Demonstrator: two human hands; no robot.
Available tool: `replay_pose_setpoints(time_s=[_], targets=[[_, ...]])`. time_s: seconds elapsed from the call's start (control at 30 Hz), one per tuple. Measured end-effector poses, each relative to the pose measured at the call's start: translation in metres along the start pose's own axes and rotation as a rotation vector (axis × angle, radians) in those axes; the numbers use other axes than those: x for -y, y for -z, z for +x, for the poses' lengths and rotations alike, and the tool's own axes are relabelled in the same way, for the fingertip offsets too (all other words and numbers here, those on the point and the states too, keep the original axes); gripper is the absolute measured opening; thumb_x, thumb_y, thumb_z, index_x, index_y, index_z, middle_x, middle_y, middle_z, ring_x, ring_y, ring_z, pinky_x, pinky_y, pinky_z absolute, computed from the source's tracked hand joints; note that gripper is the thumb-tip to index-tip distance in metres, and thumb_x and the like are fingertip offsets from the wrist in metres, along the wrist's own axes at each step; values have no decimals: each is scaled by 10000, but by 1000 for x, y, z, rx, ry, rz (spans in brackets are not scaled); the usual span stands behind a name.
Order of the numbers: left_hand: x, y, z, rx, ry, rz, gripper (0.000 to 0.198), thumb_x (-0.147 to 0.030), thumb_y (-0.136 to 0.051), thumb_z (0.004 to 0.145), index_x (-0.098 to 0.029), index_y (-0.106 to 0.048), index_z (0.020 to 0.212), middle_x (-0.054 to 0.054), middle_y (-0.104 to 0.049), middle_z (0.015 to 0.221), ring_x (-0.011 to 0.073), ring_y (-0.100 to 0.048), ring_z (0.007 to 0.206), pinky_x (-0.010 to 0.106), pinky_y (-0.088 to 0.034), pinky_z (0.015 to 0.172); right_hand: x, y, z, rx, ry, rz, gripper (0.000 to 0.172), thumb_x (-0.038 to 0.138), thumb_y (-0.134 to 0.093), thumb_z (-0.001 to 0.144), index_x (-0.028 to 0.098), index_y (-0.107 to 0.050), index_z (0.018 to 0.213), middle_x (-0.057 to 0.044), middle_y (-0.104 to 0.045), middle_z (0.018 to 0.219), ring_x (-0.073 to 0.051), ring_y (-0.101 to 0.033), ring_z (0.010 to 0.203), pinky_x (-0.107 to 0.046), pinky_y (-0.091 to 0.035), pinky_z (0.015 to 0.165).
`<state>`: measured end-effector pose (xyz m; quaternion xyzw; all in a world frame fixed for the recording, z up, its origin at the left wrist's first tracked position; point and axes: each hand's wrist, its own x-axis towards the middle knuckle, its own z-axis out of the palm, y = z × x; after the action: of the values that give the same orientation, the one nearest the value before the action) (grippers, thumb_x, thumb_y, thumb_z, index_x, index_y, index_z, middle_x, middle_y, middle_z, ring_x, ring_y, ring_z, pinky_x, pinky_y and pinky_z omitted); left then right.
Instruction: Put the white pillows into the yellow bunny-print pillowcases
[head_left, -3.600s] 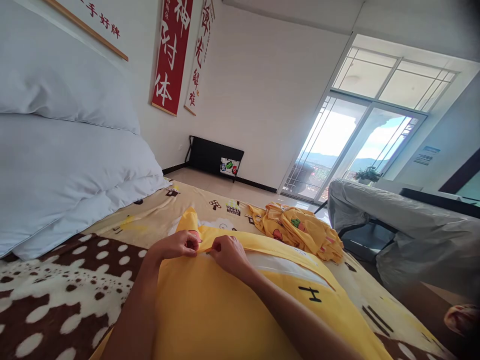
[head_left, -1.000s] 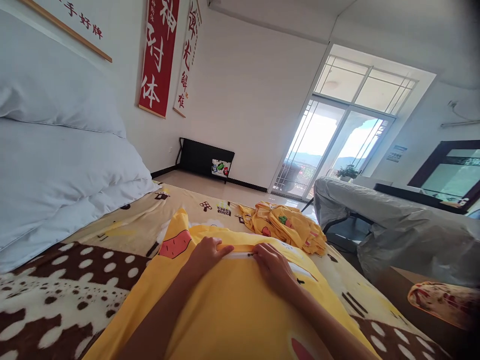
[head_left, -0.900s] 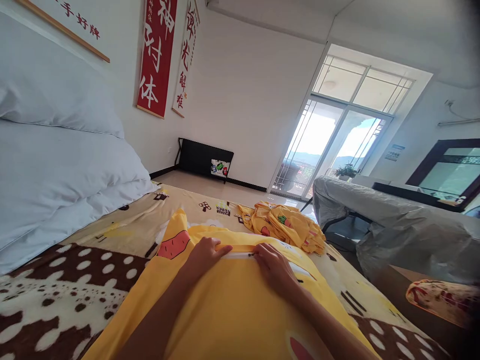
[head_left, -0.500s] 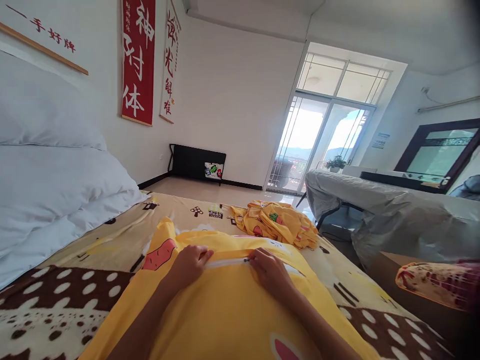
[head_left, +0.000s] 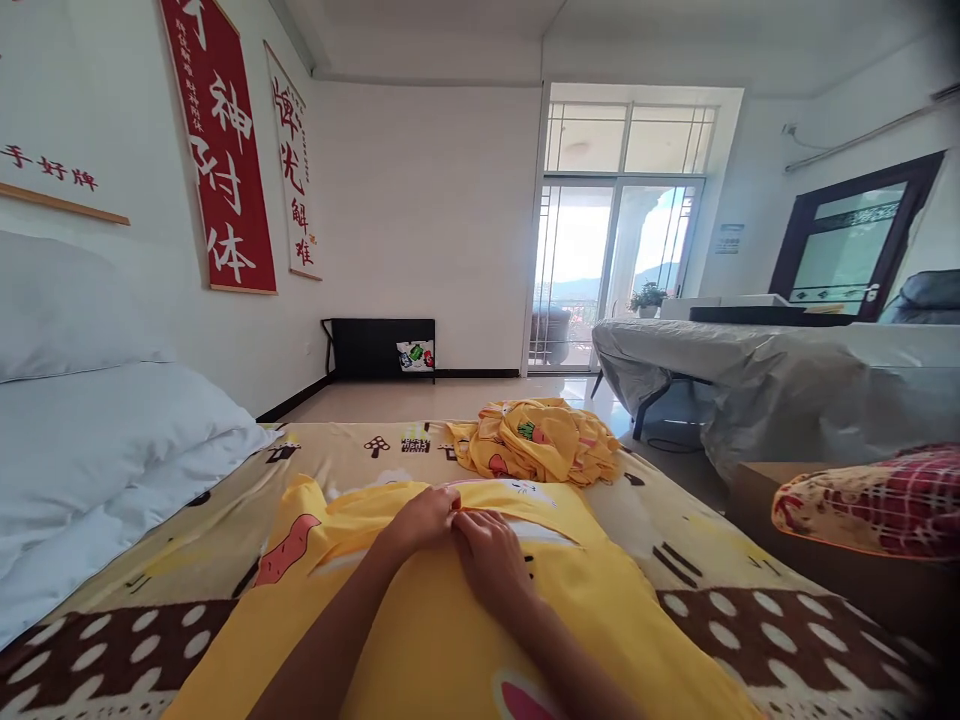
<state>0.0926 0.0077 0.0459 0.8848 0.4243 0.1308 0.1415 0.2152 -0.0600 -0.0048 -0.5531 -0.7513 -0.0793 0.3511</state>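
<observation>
A yellow pillowcase (head_left: 420, 630) with a cartoon print lies plump in front of me, and white stuffing or a pillow (head_left: 544, 532) shows through a long slit across it. My left hand (head_left: 421, 518) is closed on the slit's edge, thumb and fingers pinching the cloth near its middle. Right beside it, my right hand (head_left: 491, 565) is closed on the same edge, its fingertips meeting those of the left. Whatever lies between the fingertips is hidden. The slit gapes on either side of the hands.
Crumpled yellow cloth (head_left: 536, 440) lies beyond the pillowcase on the patterned bed blanket (head_left: 352, 450). White pillows (head_left: 97, 430) are at the left. A cardboard box (head_left: 757, 500) with a plaid cloth bundle (head_left: 877, 505) stands right, near a plastic-covered table (head_left: 787, 370).
Both hands have come together at the middle of the slit from a hand's width apart. A small dark spot beside the right hand is now covered. The view has levelled.
</observation>
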Motion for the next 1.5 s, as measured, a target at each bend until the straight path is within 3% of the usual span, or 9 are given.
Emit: replay_pose_setpoints(time_s=[0.17, 0.4, 0.57, 0.77, 0.93, 1.1, 1.27, 1.5], targets=[[2, -4, 9, 35, 40, -6, 135, -106, -487, 740, -158, -612, 741, 46, -678, 823, 156, -596, 752, 216, -399, 627, 1, -2, -3, 19, -38, -11, 226, 127, -425, 899, 202, -637, 882, -35, -699, 935, -189, -605, 909, -286, -383, 834], [0, -39, 9, -203, 189, -27, 263, -191, -316, 905, -155, -575, 929, 111, -679, 911, 190, -614, 821, 258, -366, 666, -3, -2, -12, -35, -83, 88, 328, 56, -429, 847, 201, -627, 1065, -59, -646, 1146, -204, -553, 1084, -320, -341, 966], [3, -56, 4, -249, 161, -93, 268, -279, -323, 926, -181, -542, 805, 67, -658, 772, 166, -585, 706, 252, -329, 621, -9, 1, -20, -40, -86, 137, 322, 66, -407, 873, 228, -634, 1033, -35, -651, 1158, -187, -557, 1089, -319, -330, 979], [4, -48, -2, -207, 55, -167, 351, -420, -349, 908, -190, -465, 669, 10, -576, 645, 137, -475, 603, 254, -277, 573, -12, 13, -19, -38, -106, 118, 269, 74, -400, 881, 226, -617, 929, -25, -676, 1068, -169, -582, 1032, -309, -347, 955], [5, -45, -2, -174, 33, -205, 420, -502, -373, 879, -190, -385, 597, -30, -451, 549, 120, -393, 550, 262, -231, 546, -21, 27, -18, 47, -112, 67, 272, 74, -361, 894, 217, -578, 817, -14, -687, 942, -152, -609, 916, -299, -364, 894], [5, -46, -7, -174, 36, -225, 440, -520, -367, 874, -191, -355, 582, -36, -402, 532, 118, -361, 542, 271, -215, 548, -43, 39, -23, 61, -147, 32, 260, 120, -374, 891, 213, -573, 752, -6, -685, 845, -165, -600, 828, -318, -355, 872], [8, -48, -8, -181, 49, -230, 436, -526, -357, 875, -192, -367, 594, -36, -399, 546, 120, -357, 551, 274, -225, 562, -73, 47, -32, 35, -227, 84, 240, 177, -380, 895, 211, -592, 788, -28, -689, 876, -182, -588, 865, -307, -372, 837], [10, -41, 0, -176, 69, -187, 477, -569, -327, 873, -194, -338, 579, -35, -381, 539, 126, -356, 558, 276, -236, 566, -102, 67, -38, 116, -371, 65, 195, 168, -415, 867, 215, -579, 773, -13, -662, 743, -167, -558, 699, -258, -329, 620]])
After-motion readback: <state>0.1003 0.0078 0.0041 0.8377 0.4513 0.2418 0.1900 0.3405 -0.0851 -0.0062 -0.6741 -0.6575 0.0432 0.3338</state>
